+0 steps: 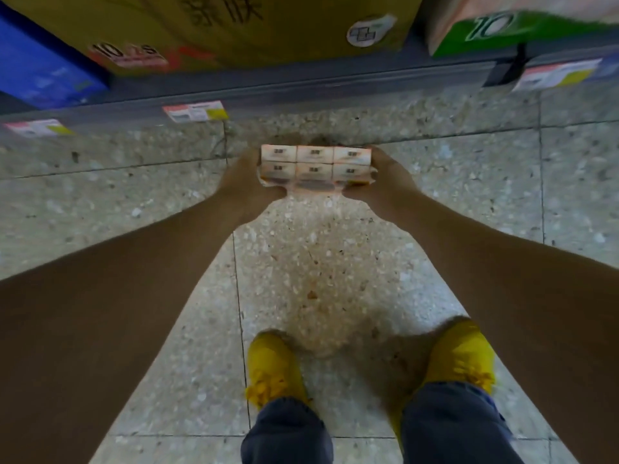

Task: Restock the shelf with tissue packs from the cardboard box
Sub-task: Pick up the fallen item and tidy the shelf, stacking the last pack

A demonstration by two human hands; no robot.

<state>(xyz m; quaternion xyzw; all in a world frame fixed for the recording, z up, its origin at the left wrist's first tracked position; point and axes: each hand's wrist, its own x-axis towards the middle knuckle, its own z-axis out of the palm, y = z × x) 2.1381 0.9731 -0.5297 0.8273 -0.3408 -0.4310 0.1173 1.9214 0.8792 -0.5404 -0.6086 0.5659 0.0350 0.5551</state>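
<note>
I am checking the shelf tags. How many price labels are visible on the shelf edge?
3 price labels: one at far left, one left of centre, one at right, all on the shelf edge. Others may be outside the frame.

The pack (316, 167) is wrapped in thin plastic film, faintly glossy and crinkled at its sealed ends. The floor (335, 262) is speckled stone-chip tile, smooth with a dull sheen, and the shelf (301, 82) edge looks like smooth grey painted metal carrying paper labels (196, 111). The box (234, 25) above looks like matt brown cardboard, the shoes (273, 370) are a soft matt yellow, and the trousers (288, 433) are dark woven cloth.
</note>
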